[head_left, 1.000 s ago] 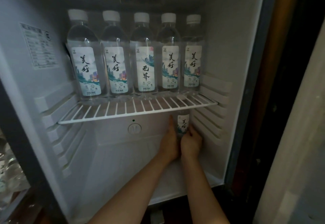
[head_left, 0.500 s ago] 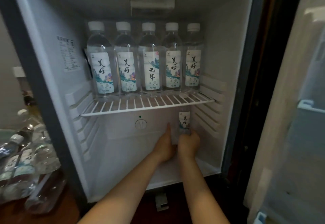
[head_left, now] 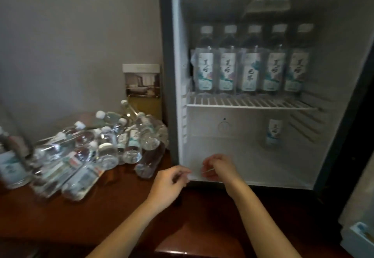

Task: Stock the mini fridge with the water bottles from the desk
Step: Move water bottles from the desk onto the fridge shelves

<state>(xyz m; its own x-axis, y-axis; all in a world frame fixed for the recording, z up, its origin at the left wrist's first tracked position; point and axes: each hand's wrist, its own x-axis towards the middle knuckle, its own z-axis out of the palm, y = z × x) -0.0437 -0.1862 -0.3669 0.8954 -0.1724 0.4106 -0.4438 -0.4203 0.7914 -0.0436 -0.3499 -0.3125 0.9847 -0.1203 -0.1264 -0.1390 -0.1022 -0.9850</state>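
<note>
Wooden desk (head_left: 101,217) carries the bottle pile (head_left: 91,148) at 10 o'clock from the left hand (head_left: 170,185). Left hand and right hand (head_left: 220,168) are loosely curled, empty, at the fridge (head_left: 165,75) sill. Inside, the lone bottle (head_left: 274,134) stands at 1 o'clock from the right hand.

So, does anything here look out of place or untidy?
Only the heap on the desk: most bottles lie on their sides, crossing each other. In the fridge, the shelf row and the lone bottle stand upright.
</note>
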